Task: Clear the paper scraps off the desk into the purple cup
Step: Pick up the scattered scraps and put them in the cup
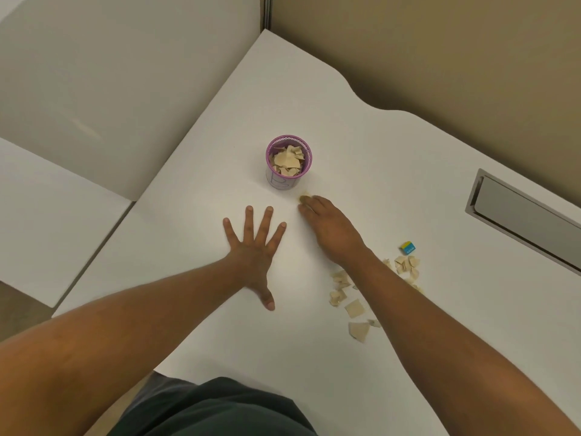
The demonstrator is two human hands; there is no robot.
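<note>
Here, right hand [330,228] closes over a paper scrap [304,194].

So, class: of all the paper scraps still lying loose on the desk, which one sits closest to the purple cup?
The lone scrap at the right hand's fingertips, just below the purple cup; the other scraps lie clustered farther back beside the forearm.
</note>
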